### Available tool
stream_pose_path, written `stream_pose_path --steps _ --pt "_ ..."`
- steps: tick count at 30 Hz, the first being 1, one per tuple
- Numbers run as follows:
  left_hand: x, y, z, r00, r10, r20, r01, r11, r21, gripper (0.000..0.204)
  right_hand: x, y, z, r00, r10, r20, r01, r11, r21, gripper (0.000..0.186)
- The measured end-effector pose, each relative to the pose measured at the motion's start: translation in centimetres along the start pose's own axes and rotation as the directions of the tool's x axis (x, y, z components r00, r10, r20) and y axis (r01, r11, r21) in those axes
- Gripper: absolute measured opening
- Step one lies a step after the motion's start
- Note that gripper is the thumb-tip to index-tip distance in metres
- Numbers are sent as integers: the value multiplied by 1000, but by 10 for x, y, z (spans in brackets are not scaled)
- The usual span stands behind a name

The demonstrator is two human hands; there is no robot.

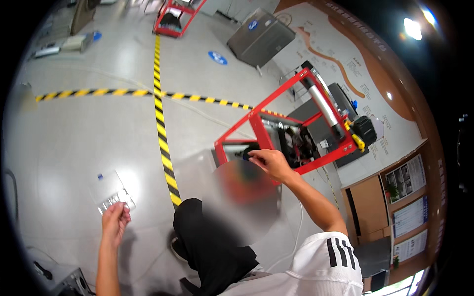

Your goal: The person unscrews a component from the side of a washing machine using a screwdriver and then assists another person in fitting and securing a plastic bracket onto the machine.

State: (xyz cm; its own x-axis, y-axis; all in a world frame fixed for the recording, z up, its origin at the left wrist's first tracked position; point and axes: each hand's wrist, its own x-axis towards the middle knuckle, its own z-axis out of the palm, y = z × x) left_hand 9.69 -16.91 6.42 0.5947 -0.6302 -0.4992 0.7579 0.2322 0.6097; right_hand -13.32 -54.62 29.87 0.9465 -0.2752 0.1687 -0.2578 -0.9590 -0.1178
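My left hand [114,222] grips an open clear plastic case [116,197] with small compartments, held at the lower left. Its small contents are too tiny to name. My right hand [269,163] is pinched at the lower front of a red-framed cart [279,97], by a small dark object [248,154]; I cannot tell whether its fingers hold it. The cart carries dark, jumbled gear [296,145], a silver-and-black cylinder and a yellow tool [356,140]. A blurred patch [237,187] below my right hand hides what is there.
Yellow-black tape [160,128] crosses the floor, with thin cables. A grey case [259,37] and another red cart [180,19] stand farther back. Equipment [64,47] lies at upper left, a machine [57,281] at lower left. A display wall [326,39] runs along the right.
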Motion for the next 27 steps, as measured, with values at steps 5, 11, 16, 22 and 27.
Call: stream_pose_path --steps 5,11,16,22,27 --pt "-27 11 -4 996 89 4 -88 990 -107 18 12 -12 -90 970 1 -245 -22 996 -83 17" --pt "-35 7 -36 986 42 -161 -53 996 -66 19 -17 0 -166 848 -85 -522 -77 956 -282 13" --pt "-30 6 -53 962 131 -241 -167 976 -139 13 -76 38 -236 504 25 -863 -420 881 -219 11" --pt "-26 6 -53 962 204 -183 -239 952 -193 9 -127 80 -251 519 421 -744 -754 635 -167 31" --pt "-33 14 -63 957 194 -214 -232 958 -168 8 -121 87 -237 518 417 -747 -768 611 -192 39"
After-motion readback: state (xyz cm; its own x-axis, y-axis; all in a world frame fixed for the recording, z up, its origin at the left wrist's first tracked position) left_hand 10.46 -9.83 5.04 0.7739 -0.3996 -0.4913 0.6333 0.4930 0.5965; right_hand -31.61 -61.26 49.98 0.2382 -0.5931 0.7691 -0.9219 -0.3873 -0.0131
